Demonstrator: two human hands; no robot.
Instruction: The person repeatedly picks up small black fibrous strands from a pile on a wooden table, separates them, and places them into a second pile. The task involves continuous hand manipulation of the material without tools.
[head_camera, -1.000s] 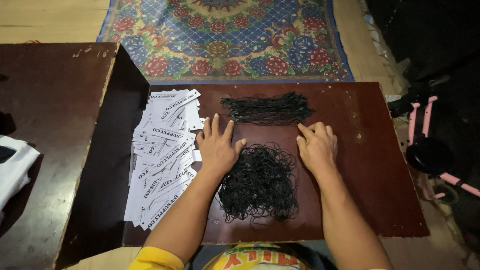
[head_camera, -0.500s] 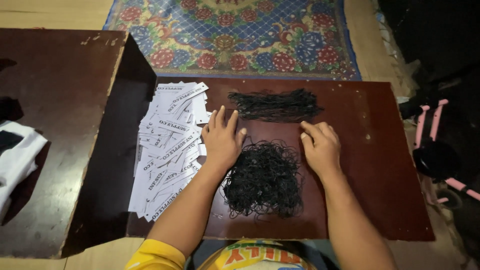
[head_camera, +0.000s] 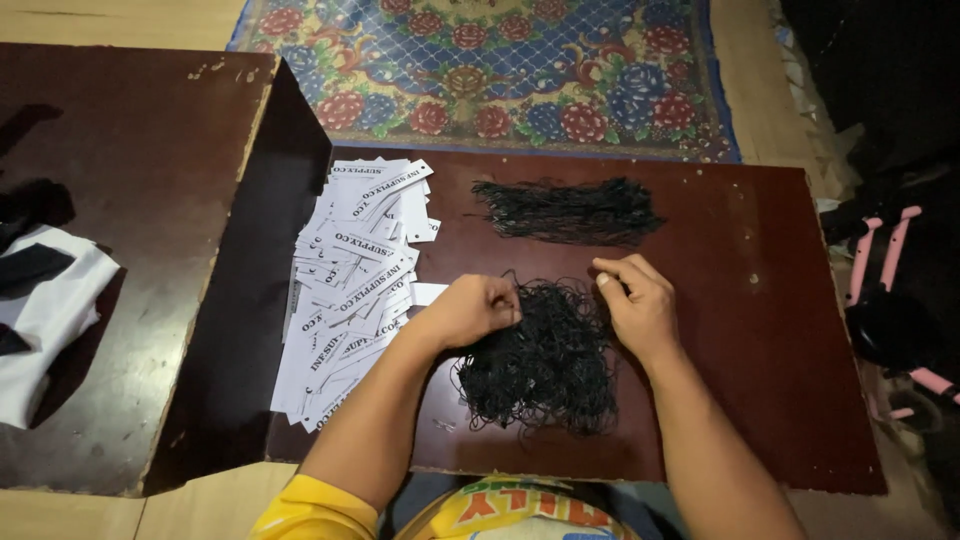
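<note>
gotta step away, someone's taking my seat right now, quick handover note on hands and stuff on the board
Left hand: fingers curled into the left top edge of the tangled black string pile.
Right hand: fingertips pinching at the pile's right top edge.
Straightened black string bundle lies further back on the dark board.
White printed paper tags are heaped to the left.
Done: one bundle laid out.
Left: the tangled pile looks mostly unsorted.

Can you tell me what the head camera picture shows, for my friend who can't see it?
Two bare hands, the left hand and right hand, pinch at a tangled pile of black strings on a dark brown board. A heap of white paper tags lies to the left, and a neater black string bundle lies farther back.
</note>
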